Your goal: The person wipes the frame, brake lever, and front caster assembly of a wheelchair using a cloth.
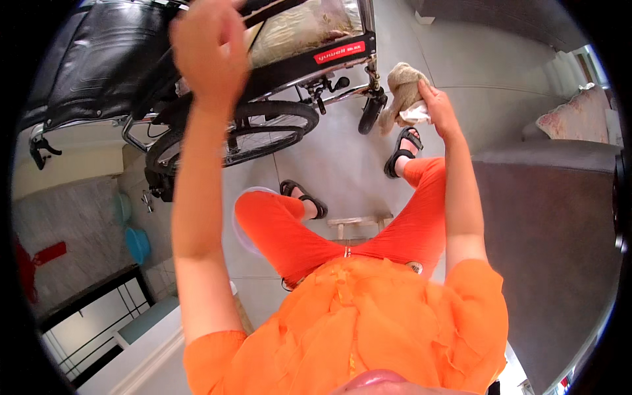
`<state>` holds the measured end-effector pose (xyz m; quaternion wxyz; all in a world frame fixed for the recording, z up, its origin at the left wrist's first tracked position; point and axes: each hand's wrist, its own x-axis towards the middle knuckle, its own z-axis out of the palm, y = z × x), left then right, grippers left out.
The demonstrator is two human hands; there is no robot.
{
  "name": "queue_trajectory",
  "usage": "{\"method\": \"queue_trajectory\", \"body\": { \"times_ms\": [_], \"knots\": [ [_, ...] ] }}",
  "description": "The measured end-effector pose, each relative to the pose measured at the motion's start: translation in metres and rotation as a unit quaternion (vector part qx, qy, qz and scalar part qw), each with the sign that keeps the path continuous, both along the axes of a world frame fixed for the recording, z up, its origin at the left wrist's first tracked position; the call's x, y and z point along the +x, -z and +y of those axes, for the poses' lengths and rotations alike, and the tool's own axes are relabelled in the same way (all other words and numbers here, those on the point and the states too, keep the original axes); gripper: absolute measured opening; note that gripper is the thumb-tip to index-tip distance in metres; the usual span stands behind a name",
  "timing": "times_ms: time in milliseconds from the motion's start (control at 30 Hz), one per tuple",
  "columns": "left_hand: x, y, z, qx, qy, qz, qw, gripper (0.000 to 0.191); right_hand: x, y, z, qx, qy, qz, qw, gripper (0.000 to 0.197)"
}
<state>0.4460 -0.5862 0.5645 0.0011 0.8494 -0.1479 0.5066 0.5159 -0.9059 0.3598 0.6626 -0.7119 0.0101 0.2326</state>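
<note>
My left hand (212,54) is curled and blurred over the side of a wheelchair (291,65), near its armrest. Its fingertips are hidden, so whether it grips anything is unclear. On the right, my right hand (438,109) holds a bunched beige cloth (406,85) above the floor, with a white piece of material (415,114) against it. Below the wheelchair's black side panel are a spoked rear wheel (266,131), a brake lever (321,94) and a small front caster (371,114). A patterned cushion (301,32) lies on the seat.
A low wooden stool (358,221) is between my legs. Partly behind my left knee sits a translucent basin (242,229). A brown sofa (543,212) flanks my right side, a patterned cushion (575,116) beyond it. Blue basin (137,245) and tap (147,201) are at left.
</note>
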Motion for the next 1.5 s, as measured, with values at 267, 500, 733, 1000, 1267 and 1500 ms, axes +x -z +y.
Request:
{"method": "queue_trajectory", "body": {
  "times_ms": [267,500,733,1000,1267,1500],
  "knots": [
    [-0.068,0.223,-0.128,-0.493,0.116,0.362,0.783,0.038,-0.040,-0.012,-0.010,0.207,-0.067,0.112,0.970,0.038],
    [-0.118,0.219,-0.124,-0.418,-0.013,0.500,0.759,0.036,-0.080,0.044,-0.031,0.088,0.018,0.062,0.994,0.033],
    [-0.133,0.190,-0.122,-0.409,0.028,0.449,0.794,0.023,-0.124,0.079,-0.001,0.238,0.125,0.195,0.943,0.028],
    [-0.153,0.157,-0.152,-0.095,0.258,0.454,0.847,0.024,-0.138,0.084,0.006,0.448,0.071,0.266,0.850,0.039],
    [-0.180,0.197,-0.135,-0.392,0.195,0.520,0.734,0.026,-0.141,0.050,0.012,0.514,0.089,0.285,0.804,0.049],
    [-0.198,0.228,-0.110,-0.493,0.136,0.538,0.670,0.022,-0.146,0.028,0.010,0.373,0.054,0.242,0.894,0.041]
  ]
}}
